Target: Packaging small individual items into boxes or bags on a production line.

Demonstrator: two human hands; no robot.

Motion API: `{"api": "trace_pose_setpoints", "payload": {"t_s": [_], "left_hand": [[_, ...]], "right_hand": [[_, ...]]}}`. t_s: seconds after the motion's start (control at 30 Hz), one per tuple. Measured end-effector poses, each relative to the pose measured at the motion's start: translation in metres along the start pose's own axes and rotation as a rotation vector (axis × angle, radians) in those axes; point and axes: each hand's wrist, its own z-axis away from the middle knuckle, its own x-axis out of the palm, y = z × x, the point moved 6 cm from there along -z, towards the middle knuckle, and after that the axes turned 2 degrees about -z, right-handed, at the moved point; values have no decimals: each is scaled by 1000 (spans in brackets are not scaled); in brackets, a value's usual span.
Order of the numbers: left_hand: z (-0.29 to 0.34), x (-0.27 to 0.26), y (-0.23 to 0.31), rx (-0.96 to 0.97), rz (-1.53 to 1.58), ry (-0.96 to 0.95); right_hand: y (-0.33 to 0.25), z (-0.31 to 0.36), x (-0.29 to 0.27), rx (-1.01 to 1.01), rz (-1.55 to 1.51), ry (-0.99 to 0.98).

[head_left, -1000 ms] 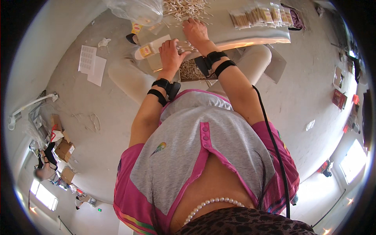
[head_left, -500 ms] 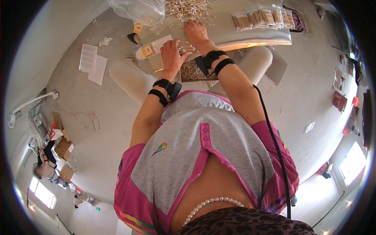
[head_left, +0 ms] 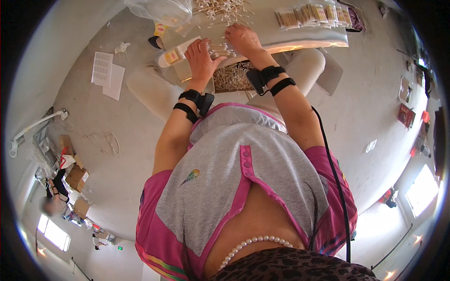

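A row of cotton swabs point(head_left: 222, 49) lies side by side at the table's near edge. My left hand point(head_left: 198, 58) wraps round its left end, thumb along the near side and fingers on the far side. Just beyond and to the right, my right hand point(head_left: 243, 39) is closed, its fingertips bent down near the row's far side; what they pinch is too small to make out. Past it, a loose pile of cotton swabs point(head_left: 224, 9) spreads on the table. A small packet with a yellow label point(head_left: 173, 56) lies left of my left hand.
Filled swab packets point(head_left: 313, 17) stand lined up on the table point(head_left: 276, 38) at the far right. A clear plastic bag point(head_left: 161, 10) sits far left. Below the table edge, a box point(head_left: 233, 77) holds many swabs. Paper sheets point(head_left: 102, 68) lie on the floor at left.
My right hand has drawn from the pile's edge slightly right and closer to the swab row. My left hand has shifted a little left and away from me, still round the row.
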Motion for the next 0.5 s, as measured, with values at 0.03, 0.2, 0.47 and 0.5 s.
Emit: {"api": "trace_pose_setpoints", "payload": {"t_s": [0.03,0.2,0.47,0.5], "left_hand": [[0,2,-2,-1,-15,-35],[-3,5,-1,31,-40,-70],[-15,10,-5,22,-27,-105],[-14,11,-4,25,-27,-107]], "right_hand": [[2,6,-5,28,-67,47],[19,34,-10,138,-242,167],[26,58,-5,176,-291,191],[27,60,-5,179,-291,193]]}}
